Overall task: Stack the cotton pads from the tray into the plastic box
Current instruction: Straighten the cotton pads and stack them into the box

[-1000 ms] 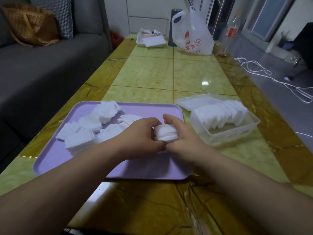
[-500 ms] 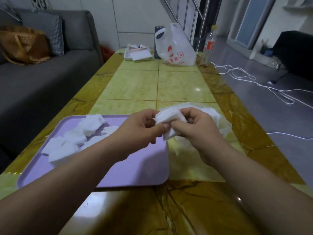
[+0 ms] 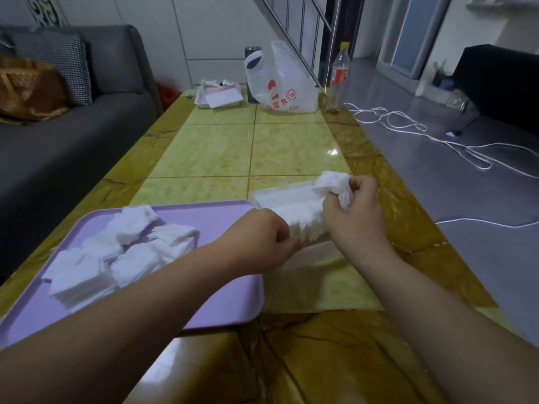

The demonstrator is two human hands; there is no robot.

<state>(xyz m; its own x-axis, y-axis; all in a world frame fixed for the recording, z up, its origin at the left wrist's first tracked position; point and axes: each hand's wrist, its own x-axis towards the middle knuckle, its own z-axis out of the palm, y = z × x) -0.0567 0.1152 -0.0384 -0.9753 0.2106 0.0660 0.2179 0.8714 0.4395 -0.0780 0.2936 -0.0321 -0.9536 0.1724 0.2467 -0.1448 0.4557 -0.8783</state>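
A lilac tray [image 3: 227, 301] lies on the table at the near left, with several loose white cotton pads [image 3: 122, 252] heaped on its left half. To its right stands the clear plastic box [image 3: 318, 252], filled with a row of upright pads [image 3: 294, 208]. My right hand [image 3: 354, 211] grips a small bunch of pads [image 3: 335, 183] over the box's far right end. My left hand [image 3: 262, 240] has its fingers curled at the near end of the row in the box, touching those pads.
The yellow-green table [image 3: 288, 147] runs away from me. At its far end sit a white plastic bag [image 3: 283, 86], a small tray of papers [image 3: 218, 96], a dark cup and a bottle [image 3: 339, 74]. A grey sofa [image 3: 73, 135] is left; white cable [image 3: 408, 123] lies on the floor right.
Both hands carried the bunch of pads from over the tray rightward to the box. The hands have parted: the right keeps the bunch, the left has dropped to the row in the box.
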